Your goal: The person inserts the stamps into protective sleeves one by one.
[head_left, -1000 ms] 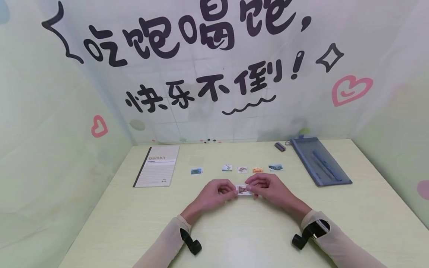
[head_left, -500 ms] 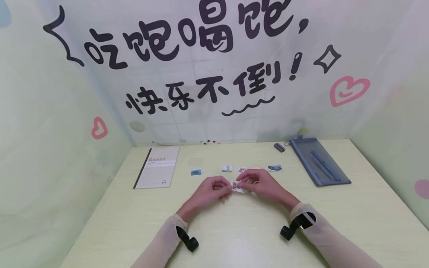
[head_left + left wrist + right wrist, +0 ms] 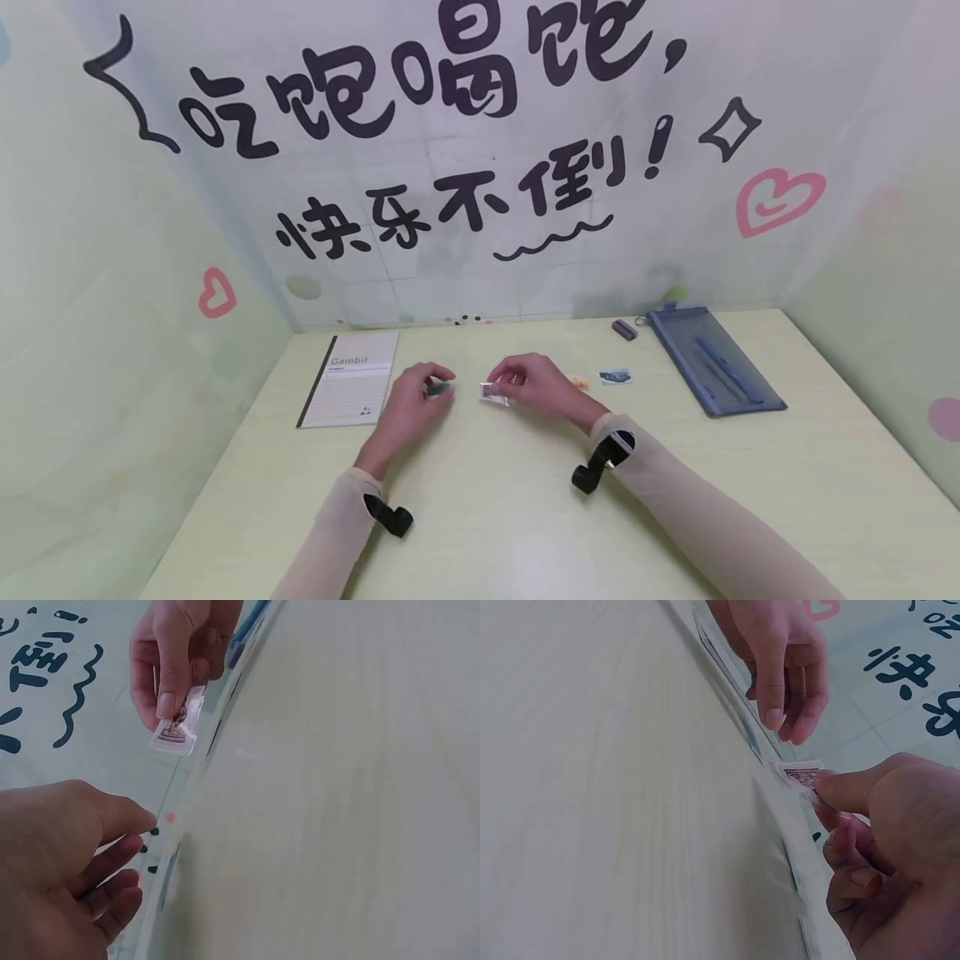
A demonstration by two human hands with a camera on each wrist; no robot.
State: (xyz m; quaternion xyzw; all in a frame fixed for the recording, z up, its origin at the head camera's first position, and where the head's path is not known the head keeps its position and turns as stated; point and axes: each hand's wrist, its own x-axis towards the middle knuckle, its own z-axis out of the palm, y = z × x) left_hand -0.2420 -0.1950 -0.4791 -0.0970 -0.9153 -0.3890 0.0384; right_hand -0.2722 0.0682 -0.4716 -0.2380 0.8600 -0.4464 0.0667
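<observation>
A small stamp-sized picture card (image 3: 492, 393) in clear plastic is held by its edge between the thumb and fingers of my right hand (image 3: 542, 385). In the left wrist view this card (image 3: 177, 733) hangs tilted, its brown-red picture facing the camera. My left hand (image 3: 412, 406) reaches over a blue-green card (image 3: 437, 388) on the table. Its fingers are loosely bent and hold nothing; thumb and fingers stand apart in the left wrist view. Right of my right hand lie an orange card (image 3: 580, 383), partly covered, and a blue card (image 3: 616, 377).
A white notebook (image 3: 351, 379) lies beside my left hand. At the back right are a blue mesh zip pouch (image 3: 716, 362) with pens inside and a small dark block (image 3: 624, 330). A printed cloth (image 3: 450, 275) hangs behind the table (image 3: 480, 517).
Both hands held the picture card together. The left hand has let go and moved left to the blue-green card. The right hand has carried the picture card left and toward the back.
</observation>
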